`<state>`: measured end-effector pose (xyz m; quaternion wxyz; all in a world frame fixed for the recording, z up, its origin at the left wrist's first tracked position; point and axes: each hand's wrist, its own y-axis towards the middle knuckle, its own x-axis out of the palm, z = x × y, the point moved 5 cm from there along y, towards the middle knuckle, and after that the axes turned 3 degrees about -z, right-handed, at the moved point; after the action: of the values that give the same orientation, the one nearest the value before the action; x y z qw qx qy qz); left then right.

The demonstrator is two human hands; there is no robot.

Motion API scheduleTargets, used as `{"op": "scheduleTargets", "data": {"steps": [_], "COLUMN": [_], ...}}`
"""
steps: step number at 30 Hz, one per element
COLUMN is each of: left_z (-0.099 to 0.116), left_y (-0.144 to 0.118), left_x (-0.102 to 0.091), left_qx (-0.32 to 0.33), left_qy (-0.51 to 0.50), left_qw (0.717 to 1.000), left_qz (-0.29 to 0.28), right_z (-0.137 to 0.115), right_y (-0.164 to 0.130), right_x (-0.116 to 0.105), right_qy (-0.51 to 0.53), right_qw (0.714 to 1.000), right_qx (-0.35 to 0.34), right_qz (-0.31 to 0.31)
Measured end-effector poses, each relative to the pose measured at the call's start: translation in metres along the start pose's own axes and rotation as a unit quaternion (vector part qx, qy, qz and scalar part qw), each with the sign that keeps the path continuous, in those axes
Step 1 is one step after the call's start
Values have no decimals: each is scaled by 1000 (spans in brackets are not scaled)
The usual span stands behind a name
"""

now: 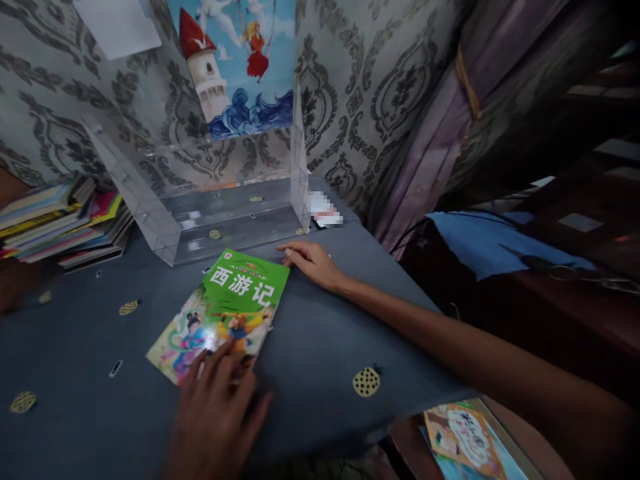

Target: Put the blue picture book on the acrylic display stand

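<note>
A green-topped picture book [245, 280] with large white Chinese characters lies slanted, cover up, on the dark grey tablecloth [320, 400]. My left hand [217, 397], slightly blurred, rests its spread fingers on the lower edge of the cover. At the upper right corner of the book is my right hand [315, 265], index finger stretched out and thumb beside it. Whether that thumb touches the corner is hard to see. Just behind the book stands a clear acrylic rack [233, 230] with low side walls.
Stacked books [65, 223] stand at the left, near a blurred brown shape. A poster [240, 67] hangs behind the rack. A partly pixelated item [325, 208] lies to the rack's right. Below the table edge are more books [465, 440]; a blue cloth [490, 243] lies right.
</note>
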<state>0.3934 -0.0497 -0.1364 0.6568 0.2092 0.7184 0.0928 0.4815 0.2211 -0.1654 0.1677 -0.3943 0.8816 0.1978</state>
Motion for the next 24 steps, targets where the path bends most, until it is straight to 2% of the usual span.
{"op": "scheduleTargets", "data": {"steps": [3, 5, 8, 13, 16, 24], "left_z": [-27, -34, -26, -4, -2, 0], "left_y": [-2, 7, 33, 67, 74, 81], "left_x": [-12, -15, -8, 14, 17, 12], "left_qx": [-70, -85, -30, 45, 53, 76], "left_qy": [29, 49, 56, 51, 54, 74], "left_qw": [997, 994, 994, 992, 991, 990], "left_qz": [-27, -51, -90, -110, -112, -91], "right_z": [-12, -19, -23, -20, -23, -43], "right_y": [-20, -29, -34, -38, -43, -51], "right_x": [11, 15, 13, 4, 3, 2], "right_qy": [66, 71, 88, 123, 121, 122], "right_qw": [994, 992, 993, 991, 991, 983], "right_qx": [-25, -40, -42, -41, -53, -121], "right_qz": [-78, -93, -62, -15, -20, -66]}}
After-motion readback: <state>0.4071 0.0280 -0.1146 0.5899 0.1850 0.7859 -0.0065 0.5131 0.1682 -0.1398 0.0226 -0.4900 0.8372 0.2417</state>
